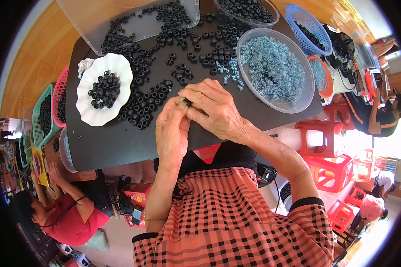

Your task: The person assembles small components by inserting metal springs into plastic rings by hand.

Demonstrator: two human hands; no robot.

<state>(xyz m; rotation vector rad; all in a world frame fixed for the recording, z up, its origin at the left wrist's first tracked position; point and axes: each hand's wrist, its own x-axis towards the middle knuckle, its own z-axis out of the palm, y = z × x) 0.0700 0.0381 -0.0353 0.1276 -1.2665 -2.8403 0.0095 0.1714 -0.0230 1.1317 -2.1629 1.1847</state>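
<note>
Over the near edge of the dark table (107, 147) my two hands meet, fingertips pinched together. My left hand (171, 129) grips a small black plastic piece (187, 102) between thumb and fingers. From the right, my right hand (216, 109) closes on the same piece, its fingers covering most of it. Just beyond lie many loose round black pieces with holes (149, 102). A clear round tub (308, 95) of small bluish metal springs (272, 66) stands to the right, and several springs (231, 73) lie beside it.
A white scalloped plate (85, 107) holds black pieces. At the back are a clear bin (93, 40) and a clear bowl (274, 22). Baskets in blue (294, 18), orange (327, 91), pink (57, 100) and green (36, 138) flank the table. People sit nearby; red stools (316, 138) stand right.
</note>
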